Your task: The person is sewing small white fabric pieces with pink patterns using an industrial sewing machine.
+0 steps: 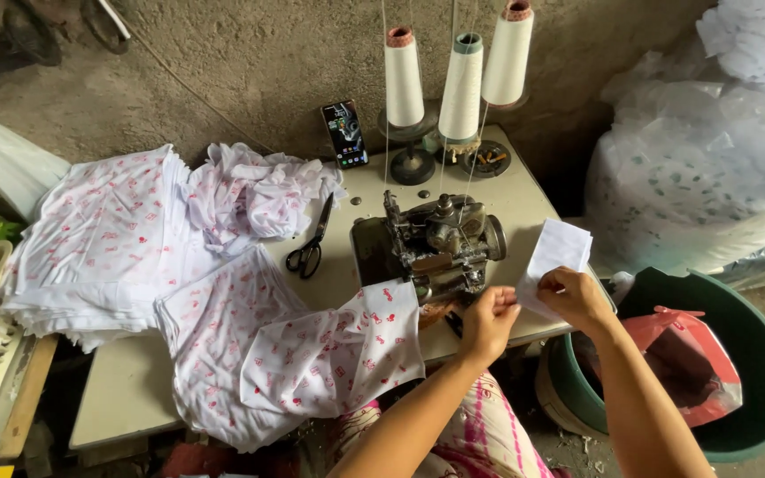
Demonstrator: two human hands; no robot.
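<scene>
Both hands, left hand (487, 323) and right hand (575, 296), pinched a white paper slip (559, 252) beside the sewing machine (438, 241), near a red bag (688, 354).

Both bare forearms extended forward, converging. Left hand (487, 320) and right hand (575, 296) close together, fingers curled, pinching at fingertips, knuckles up.
</scene>
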